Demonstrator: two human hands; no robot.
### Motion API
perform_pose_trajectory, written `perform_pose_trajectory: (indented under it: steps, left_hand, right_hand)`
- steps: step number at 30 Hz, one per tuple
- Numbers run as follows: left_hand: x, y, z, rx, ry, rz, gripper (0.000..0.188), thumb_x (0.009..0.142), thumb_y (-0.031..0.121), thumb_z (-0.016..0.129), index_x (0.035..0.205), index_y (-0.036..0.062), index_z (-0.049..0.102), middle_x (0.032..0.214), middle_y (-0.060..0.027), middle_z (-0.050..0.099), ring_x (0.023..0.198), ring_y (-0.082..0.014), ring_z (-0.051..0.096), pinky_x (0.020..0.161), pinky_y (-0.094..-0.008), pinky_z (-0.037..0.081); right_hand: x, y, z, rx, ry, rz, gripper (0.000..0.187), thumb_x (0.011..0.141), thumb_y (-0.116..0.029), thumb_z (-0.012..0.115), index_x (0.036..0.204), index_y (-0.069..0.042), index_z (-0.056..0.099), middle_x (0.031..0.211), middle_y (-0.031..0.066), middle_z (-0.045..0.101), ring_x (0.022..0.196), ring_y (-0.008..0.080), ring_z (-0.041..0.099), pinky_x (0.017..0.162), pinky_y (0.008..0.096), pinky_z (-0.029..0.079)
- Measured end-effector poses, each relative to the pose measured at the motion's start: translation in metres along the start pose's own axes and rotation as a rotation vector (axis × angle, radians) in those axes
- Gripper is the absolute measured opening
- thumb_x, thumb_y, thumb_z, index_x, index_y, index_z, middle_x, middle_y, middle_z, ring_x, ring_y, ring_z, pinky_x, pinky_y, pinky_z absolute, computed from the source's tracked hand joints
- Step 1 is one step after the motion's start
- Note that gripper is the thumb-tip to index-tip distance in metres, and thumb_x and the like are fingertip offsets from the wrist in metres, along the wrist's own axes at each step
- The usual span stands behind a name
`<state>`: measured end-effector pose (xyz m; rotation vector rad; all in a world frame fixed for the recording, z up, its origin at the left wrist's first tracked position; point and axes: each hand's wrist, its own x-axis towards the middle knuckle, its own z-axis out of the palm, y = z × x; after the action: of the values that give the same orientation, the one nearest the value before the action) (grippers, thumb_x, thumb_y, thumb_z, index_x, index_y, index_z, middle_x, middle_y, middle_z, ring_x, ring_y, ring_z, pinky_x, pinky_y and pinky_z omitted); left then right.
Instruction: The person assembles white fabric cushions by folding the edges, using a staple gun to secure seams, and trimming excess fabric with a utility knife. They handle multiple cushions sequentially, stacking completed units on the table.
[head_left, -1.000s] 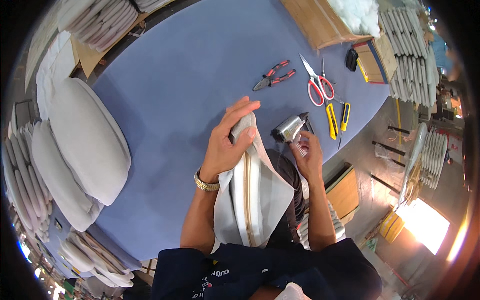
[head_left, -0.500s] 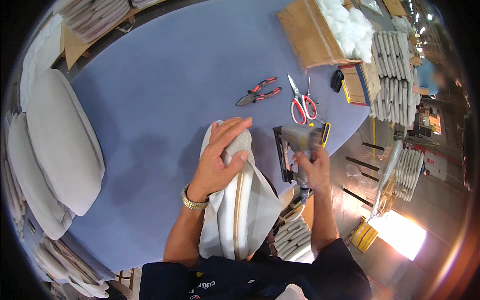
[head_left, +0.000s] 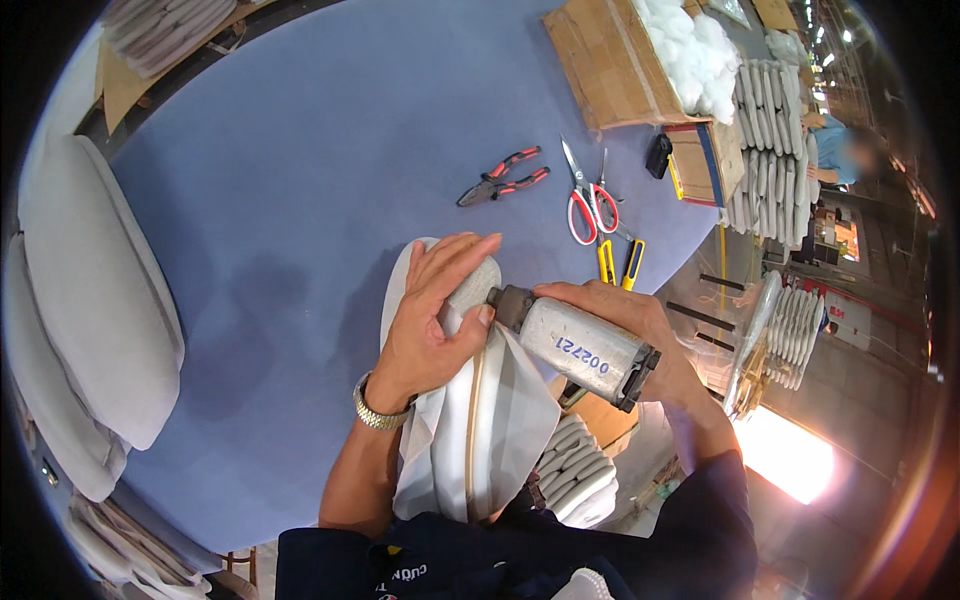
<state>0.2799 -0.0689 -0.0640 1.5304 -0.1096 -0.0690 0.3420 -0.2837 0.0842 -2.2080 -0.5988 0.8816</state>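
Note:
A long padded piece with light grey fabric stands on end against my body at the table's front edge. Loose fabric hangs open along it, baring white padding and a thin brown strip. My left hand is closed over its upper end, thumb pressing the fabric fold beside the strip. In my right hand is a grey pneumatic staple gun, tipped on its side. Its dark nose meets the piece near my left thumb; whether it touches is hard to tell. The right fingers are partly hidden behind the gun.
On the blue table lie red-handled pliers, scissors and yellow utility knives. A cardboard box of white stuffing stands at the far right. Grey padded panels lean at the left. A co-worker is in the background.
My right hand has brought the staple gun left and turned it, from upright beside the padded piece to sideways with its nose at the fabric. My left hand keeps its hold.

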Motion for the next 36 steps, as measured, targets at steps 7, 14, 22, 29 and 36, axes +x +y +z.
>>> perform_pose_trajectory:
  steps: [7, 14, 22, 29, 36]
  left_hand:
    - [0.002, -0.004, -0.002, 0.006, -0.018, 0.046, 0.072, 0.077, 0.011, 0.062, 0.148, 0.0065, 0.053, 0.142, -0.0114, 0.06, 0.143, -0.0313, 0.046, 0.126, -0.0561, 0.013]
    - [0.004, -0.009, 0.004, 0.003, 0.002, 0.064, 0.08, 0.071, 0.008, 0.063, 0.15, 0.0074, 0.051, 0.143, -0.0159, 0.055, 0.141, -0.0346, 0.046, 0.125, -0.0593, 0.009]
    - [0.004, -0.01, 0.005, 0.009, 0.026, 0.065, 0.084, 0.066, 0.002, 0.062, 0.15, 0.0086, 0.052, 0.141, -0.0166, 0.055, 0.14, -0.0351, 0.047, 0.125, -0.0596, 0.009]
    - [0.003, -0.013, 0.009, 0.019, 0.023, 0.071, 0.084, 0.067, 0.003, 0.06, 0.15, 0.0079, 0.051, 0.143, -0.0157, 0.056, 0.141, -0.0338, 0.046, 0.125, -0.0604, 0.009]
    - [0.004, -0.012, 0.01, 0.052, 0.011, 0.067, 0.082, 0.07, 0.006, 0.064, 0.151, 0.0094, 0.05, 0.141, -0.0141, 0.055, 0.139, -0.0339, 0.047, 0.124, -0.0597, 0.009]
  right_hand:
    - [0.012, -0.013, -0.005, 0.059, -0.079, 0.119, 0.082, 0.069, -0.031, 0.084, 0.143, -0.005, 0.057, 0.131, 0.0162, 0.067, 0.111, 0.0354, 0.068, 0.095, 0.0404, 0.053]
    - [0.02, -0.023, 0.001, -0.16, -0.088, 0.169, 0.079, 0.072, -0.023, 0.082, 0.144, -0.005, 0.054, 0.128, 0.0164, 0.068, 0.107, 0.0336, 0.069, 0.092, 0.0392, 0.054]
    - [0.022, -0.022, 0.005, -0.196, -0.069, 0.164, 0.075, 0.074, -0.019, 0.081, 0.143, -0.006, 0.056, 0.124, 0.016, 0.069, 0.104, 0.0332, 0.071, 0.088, 0.0394, 0.055]
    - [0.017, -0.012, 0.007, -0.136, -0.037, 0.192, 0.073, 0.075, -0.02, 0.081, 0.143, -0.008, 0.056, 0.125, 0.0162, 0.069, 0.108, 0.0326, 0.072, 0.093, 0.0378, 0.055]
    - [0.014, 0.002, 0.006, -0.089, 0.008, 0.089, 0.067, 0.078, -0.02, 0.08, 0.139, -0.005, 0.06, 0.127, 0.0147, 0.07, 0.112, 0.0275, 0.072, 0.096, 0.0346, 0.054]
